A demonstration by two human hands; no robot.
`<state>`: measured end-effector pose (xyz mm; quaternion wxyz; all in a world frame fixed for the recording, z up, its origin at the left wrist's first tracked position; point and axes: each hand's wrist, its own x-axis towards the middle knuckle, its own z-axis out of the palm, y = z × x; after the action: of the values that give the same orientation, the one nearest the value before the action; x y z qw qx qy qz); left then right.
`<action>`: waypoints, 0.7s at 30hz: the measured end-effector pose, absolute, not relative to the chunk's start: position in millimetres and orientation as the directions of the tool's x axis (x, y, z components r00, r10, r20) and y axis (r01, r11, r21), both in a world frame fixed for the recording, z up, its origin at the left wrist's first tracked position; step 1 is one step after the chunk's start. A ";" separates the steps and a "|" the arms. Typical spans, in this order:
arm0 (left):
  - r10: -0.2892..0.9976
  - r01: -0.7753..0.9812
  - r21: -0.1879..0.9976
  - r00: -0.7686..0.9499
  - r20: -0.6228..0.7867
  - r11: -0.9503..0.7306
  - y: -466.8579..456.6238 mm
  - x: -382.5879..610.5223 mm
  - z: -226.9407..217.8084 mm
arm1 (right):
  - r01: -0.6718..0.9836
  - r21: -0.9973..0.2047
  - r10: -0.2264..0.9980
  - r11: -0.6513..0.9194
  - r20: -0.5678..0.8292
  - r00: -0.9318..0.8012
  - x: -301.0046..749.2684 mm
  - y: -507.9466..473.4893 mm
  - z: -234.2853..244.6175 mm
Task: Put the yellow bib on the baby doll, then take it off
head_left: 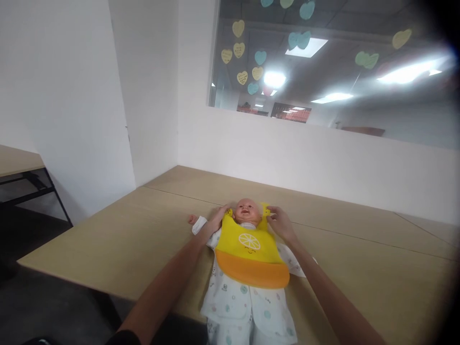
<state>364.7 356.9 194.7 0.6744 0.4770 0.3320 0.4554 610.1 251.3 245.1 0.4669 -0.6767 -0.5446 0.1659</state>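
A baby doll [247, 209] lies face up on the table, dressed in a white printed outfit [233, 299]. Over its chest is a yellow bib [230, 239] with a lemon-slice print and an orange pocket [253, 270] along the bottom. My left hand [218, 218] is closed on the bib's strap end beside the doll's head. On the other side of the head, my right hand [280, 223] pinches the other strap [266, 210], whose notched tip sticks up past the fingers. Both straps lie apart, one at each side of the neck.
The wooden table [108, 239] reaches back to a white wall [194, 139]. A window [323, 81] with heart-shaped notes is set in that wall. Another table [17, 160] stands at the far left beyond a white partition [72, 86].
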 end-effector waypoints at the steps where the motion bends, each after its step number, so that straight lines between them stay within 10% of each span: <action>1: 0.927 -0.311 0.939 0.374 -0.020 0.146 358.4 365.2 193.3 | 0.592 -0.805 0.887 0.044 0.304 0.348 611.4 251.2 248.2; 11: 0.879 -0.379 0.873 0.466 -0.106 0.306 353.2 364.9 203.0 | 0.290 -0.936 0.834 0.200 0.318 0.452 612.9 222.8 280.4; 21: 0.806 -0.450 0.804 0.589 -0.060 0.388 309.0 352.4 224.9 | 0.301 -0.754 0.549 0.584 0.640 0.538 620.2 134.1 389.1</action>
<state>352.4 309.0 224.9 0.8012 0.3903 0.2284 0.3918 620.2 134.1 389.1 0.7535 -0.4487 -0.4734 0.0820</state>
